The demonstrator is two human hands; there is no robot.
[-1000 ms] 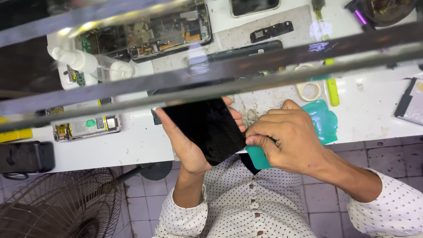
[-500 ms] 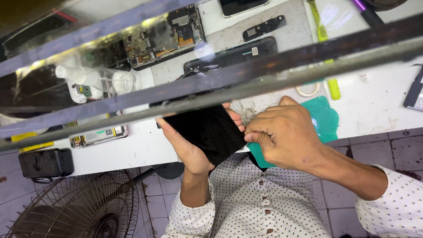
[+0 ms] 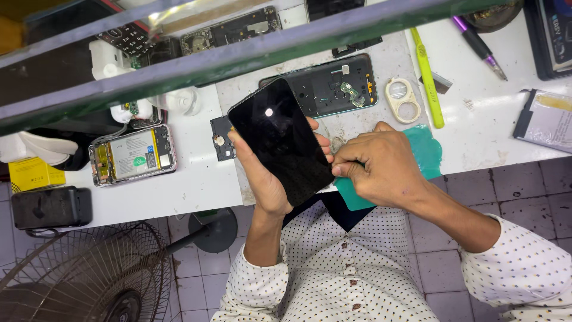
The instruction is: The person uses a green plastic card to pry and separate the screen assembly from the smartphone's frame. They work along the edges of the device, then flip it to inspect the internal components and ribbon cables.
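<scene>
A white worktop (image 3: 196,179), stained and scuffed in places, is seen from above. Below it the floor (image 3: 447,250) is laid with pale square tiles with dark grout. A wire fan guard (image 3: 83,280) is seen at lower left beside a round dark stand base (image 3: 208,229). Grey-green metal bars (image 3: 238,56) are crossed over the top. Even light, soft shadows.
</scene>
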